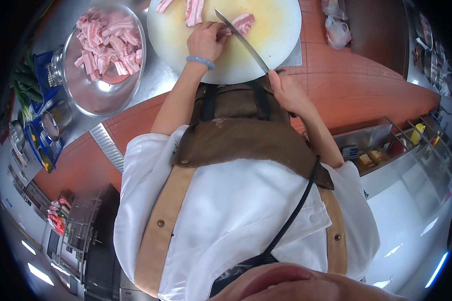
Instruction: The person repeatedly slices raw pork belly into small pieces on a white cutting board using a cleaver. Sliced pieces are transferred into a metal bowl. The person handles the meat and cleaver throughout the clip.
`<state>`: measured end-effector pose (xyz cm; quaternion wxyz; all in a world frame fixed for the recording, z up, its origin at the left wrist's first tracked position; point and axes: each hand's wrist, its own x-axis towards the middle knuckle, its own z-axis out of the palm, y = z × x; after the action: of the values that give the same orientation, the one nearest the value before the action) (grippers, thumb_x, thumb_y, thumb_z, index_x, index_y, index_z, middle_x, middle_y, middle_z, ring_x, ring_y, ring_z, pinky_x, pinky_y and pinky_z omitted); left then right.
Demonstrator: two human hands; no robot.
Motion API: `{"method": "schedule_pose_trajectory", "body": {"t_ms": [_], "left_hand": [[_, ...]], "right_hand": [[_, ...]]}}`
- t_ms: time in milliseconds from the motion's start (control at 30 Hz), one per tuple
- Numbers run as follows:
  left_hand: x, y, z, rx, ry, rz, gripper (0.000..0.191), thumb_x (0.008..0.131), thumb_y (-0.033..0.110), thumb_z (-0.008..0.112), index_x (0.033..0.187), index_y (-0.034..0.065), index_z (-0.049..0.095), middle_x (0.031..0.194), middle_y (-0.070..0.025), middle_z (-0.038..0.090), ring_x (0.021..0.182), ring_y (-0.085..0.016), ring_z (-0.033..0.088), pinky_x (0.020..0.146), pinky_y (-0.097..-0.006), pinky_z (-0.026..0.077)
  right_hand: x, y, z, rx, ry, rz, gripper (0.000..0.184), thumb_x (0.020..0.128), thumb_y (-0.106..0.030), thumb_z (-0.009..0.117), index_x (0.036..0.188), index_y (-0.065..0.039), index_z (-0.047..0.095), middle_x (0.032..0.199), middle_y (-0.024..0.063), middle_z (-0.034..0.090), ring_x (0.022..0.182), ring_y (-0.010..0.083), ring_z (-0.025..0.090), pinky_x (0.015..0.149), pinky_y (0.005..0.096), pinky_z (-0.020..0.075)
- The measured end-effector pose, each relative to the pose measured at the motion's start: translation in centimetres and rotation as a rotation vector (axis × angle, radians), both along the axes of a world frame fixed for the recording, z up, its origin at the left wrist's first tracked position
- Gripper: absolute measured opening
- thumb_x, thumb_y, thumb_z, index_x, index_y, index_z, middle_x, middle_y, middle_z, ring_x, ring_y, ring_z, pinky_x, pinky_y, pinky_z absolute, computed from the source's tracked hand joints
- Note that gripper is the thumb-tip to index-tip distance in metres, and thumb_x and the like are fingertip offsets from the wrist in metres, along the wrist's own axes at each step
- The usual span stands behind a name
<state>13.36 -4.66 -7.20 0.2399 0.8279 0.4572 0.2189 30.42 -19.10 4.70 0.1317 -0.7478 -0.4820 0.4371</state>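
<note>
On a round white cutting board (271,52), my left hand (207,39) presses down a piece of raw pork belly (223,34) with its fingers curled. My right hand (288,90) grips the handle of a kitchen knife (245,43). The blade slants across the board, close beside my left fingertips. Just past the blade lies a cut chunk of pork belly (244,23). Farther up the board are a streaky strip of pork belly (194,13) and another at the top edge. A steel bowl (98,99) at the left holds many sliced pork pieces (111,41).
The bowl rests on a steel worktop (160,77). Left of it stand blue plastic baskets (45,79) with green vegetables (26,86), and a metal pot (56,118). Plastic bags (337,30) lie at the upper right. Below right is a steel shelf (380,139) with bottles.
</note>
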Motion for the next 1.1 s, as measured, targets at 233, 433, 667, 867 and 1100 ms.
{"method": "schedule_pose_trajectory", "body": {"t_ms": [233,433,667,867,1100], "left_hand": [[-0.2,-0.3,0.4,0.022,0.017,-0.048,0.018,0.078,0.022,0.076,0.096,0.0156,0.074,0.096,-0.0024,0.071,0.092,-0.028,0.065,0.073,-0.0396,0.056],[0.5,-0.8,1.5,0.006,0.015,-0.081,0.014,0.079,0.020,0.074,0.092,0.0134,0.073,0.094,-0.0059,0.070,0.091,-0.028,0.066,0.073,-0.0412,0.056],[1.8,-2.1,3.3,-0.210,0.043,0.122,0.018,0.079,0.021,0.077,0.092,0.0101,0.070,0.092,-0.0090,0.069,0.084,-0.029,0.067,0.072,-0.0416,0.055],[3.8,3.1,2.7,0.276,-0.134,0.146,0.035,0.079,0.023,0.079,0.107,0.0069,0.066,0.103,-0.0142,0.066,0.103,-0.034,0.062,0.087,-0.0442,0.051],[-1.0,4.8,1.5,-0.171,-0.059,0.299,0.036,0.074,0.016,0.076,0.107,0.0091,0.063,0.106,-0.0124,0.066,0.101,-0.033,0.064,0.087,-0.0431,0.052]], "right_hand": [[-0.1,1.0,-0.6,0.055,-0.010,0.082,0.057,0.106,-0.036,0.036,0.080,0.009,0.062,0.081,0.0343,0.062,0.085,0.0524,0.060,0.076,0.0554,0.0468],[0.4,-1.8,0.5,0.050,-0.004,0.039,0.057,0.106,-0.037,0.034,0.083,0.006,0.064,0.083,0.0320,0.063,0.086,0.0519,0.060,0.077,0.0557,0.0469],[5.1,-2.9,-0.9,0.040,0.052,-0.005,0.059,0.106,-0.040,0.035,0.080,0.008,0.056,0.073,0.0280,0.061,0.074,0.0481,0.059,0.073,0.0522,0.0473],[7.1,-4.2,0.4,0.039,0.415,-0.352,0.055,0.108,-0.042,0.036,0.072,-0.003,0.051,0.054,-0.0001,0.043,0.040,0.0077,0.044,0.038,0.0279,0.0357],[4.6,-2.3,2.0,-0.073,0.327,-0.151,0.057,0.108,-0.044,0.035,0.075,-0.001,0.051,0.053,0.0030,0.046,0.042,0.0129,0.047,0.043,0.0301,0.0390]]}}
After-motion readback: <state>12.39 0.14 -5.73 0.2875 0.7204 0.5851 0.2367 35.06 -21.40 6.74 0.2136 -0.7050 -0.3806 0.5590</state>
